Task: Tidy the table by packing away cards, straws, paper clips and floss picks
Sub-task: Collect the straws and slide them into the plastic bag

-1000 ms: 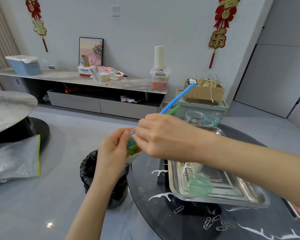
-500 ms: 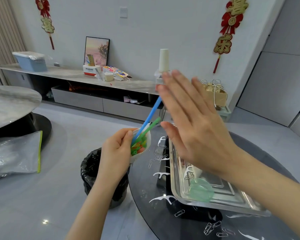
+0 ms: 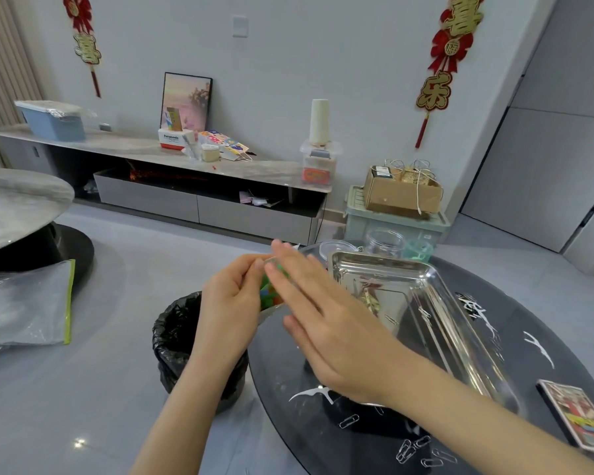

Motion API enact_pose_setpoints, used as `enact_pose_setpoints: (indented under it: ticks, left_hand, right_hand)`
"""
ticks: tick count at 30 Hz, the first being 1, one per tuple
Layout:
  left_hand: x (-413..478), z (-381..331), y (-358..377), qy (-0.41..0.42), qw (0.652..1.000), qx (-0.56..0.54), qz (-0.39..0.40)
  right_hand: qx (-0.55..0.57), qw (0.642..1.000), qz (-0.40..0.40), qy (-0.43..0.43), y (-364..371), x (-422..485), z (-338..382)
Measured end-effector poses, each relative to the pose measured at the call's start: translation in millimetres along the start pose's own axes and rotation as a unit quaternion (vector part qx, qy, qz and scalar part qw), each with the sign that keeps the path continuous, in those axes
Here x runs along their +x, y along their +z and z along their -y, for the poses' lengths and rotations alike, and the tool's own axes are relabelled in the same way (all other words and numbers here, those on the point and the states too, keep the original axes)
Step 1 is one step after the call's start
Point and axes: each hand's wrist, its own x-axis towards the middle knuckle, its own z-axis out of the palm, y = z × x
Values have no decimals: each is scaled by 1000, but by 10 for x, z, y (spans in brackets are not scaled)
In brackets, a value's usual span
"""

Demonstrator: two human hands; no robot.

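Left hand (image 3: 230, 310) grips the small clear plastic container (image 3: 268, 310), fingers curled round its side, with thumb and forefinger pinched near the top edge. The container holds the green and orange plastic straws (image 3: 267, 296) and sits just off the left rim of the rectangular stainless steel tray (image 3: 381, 260), above the edge of the round dark glass table (image 3: 282, 371). Right hand (image 3: 323, 334) holds nothing: its fingers are straight and close together, laid flat across the container mouth, and actual contact with the straws cannot be confirmed. Half a second earlier this hand was raised and spread well above the tray, and a long blue straw and a green straw projected upward out of the container; no straw end now shows above either hand, and the blue straw is hidden. The left-hand grip is unchanged. White plastic floss picks (image 3: 311, 394) lie on the glass in front of the tray and to its right. Silver wire paper clips (image 3: 348, 421) lie in front of the tray, nearer the viewer. A printed card box (image 3: 580, 416) lies flat to the right of the tray. A bin lined with a black bag (image 3: 175, 337) stands on the floor to the left of the tray, beneath the left forearm
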Motion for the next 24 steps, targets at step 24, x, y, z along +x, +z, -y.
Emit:
enact_pose_setpoints:
  ticks: [24]
  left_hand:
    - [-119, -145, 81, 104, 985, 132, 21]
  right_hand:
    - [78, 991, 40, 104, -142, 88, -390]
